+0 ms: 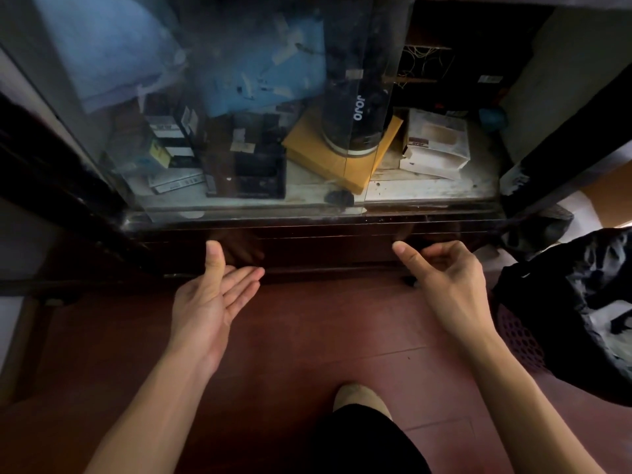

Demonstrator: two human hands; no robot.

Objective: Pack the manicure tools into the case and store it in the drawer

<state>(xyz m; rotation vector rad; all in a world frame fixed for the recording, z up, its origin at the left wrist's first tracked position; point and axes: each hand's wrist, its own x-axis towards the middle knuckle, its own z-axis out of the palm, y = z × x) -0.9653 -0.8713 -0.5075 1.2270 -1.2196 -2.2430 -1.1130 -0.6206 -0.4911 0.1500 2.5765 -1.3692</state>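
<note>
Knee (355, 398) below | both hands empty: left hand (208, 299) flat, right hand (444, 278) curled | drawer (325, 248) shut | black bag (574, 302) right

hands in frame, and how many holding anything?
2, neither holding anything. Left hand is palm-up at the dark drawer front; right hand is half-curled further right. The case isn't visible.

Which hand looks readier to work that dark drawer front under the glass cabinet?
Probably the right hand: its fingers are curled and its thumb points at the drawer front. The left hand is open, palm up.
</note>
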